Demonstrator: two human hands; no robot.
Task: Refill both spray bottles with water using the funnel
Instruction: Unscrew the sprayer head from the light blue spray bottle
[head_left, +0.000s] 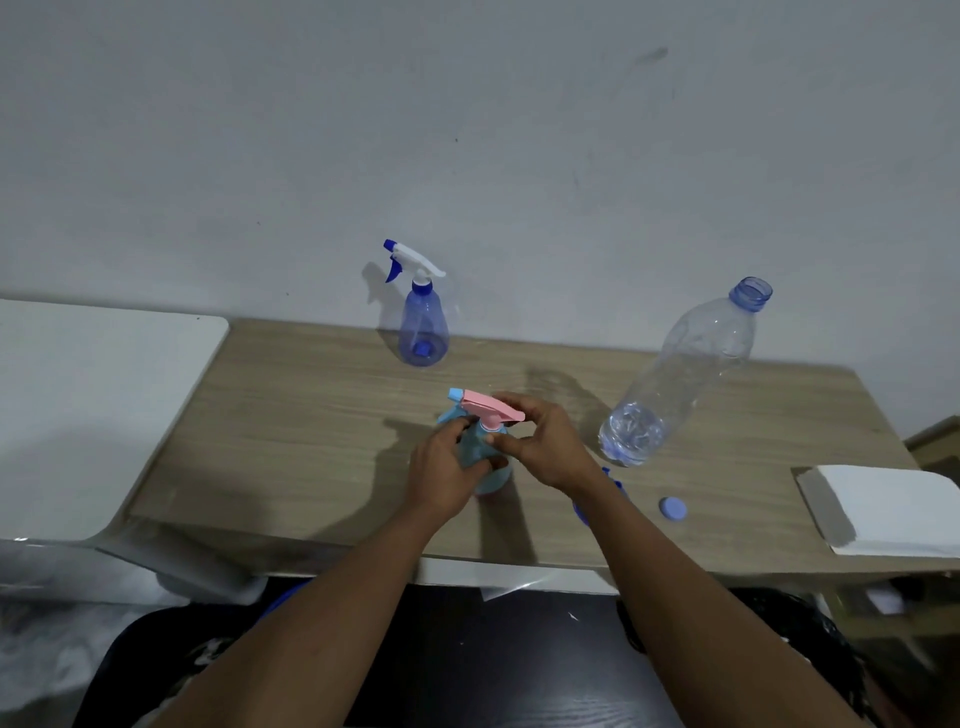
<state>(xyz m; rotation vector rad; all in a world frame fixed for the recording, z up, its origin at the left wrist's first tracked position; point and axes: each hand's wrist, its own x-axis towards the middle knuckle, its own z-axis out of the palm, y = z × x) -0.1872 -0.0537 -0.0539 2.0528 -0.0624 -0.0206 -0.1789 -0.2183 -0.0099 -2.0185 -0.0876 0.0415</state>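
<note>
Wooden worktop (311, 415): left hand (441, 467) grips the teal spray bottle (493, 480); right hand (545, 447) fingers (501, 441) pinch its pink spray head (488, 402).

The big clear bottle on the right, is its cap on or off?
Off. The clear bottle has an open blue neck, and a blue cap lies apart from it on the table.

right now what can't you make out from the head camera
Head view:
- Teal spray bottle: both the left hand and right hand cover its body, so its water level is hidden.
- Blue thing beside the cap: mostly behind the right forearm; possibly the funnel, cannot tell.
- White slab: cut off by the right edge.
</note>
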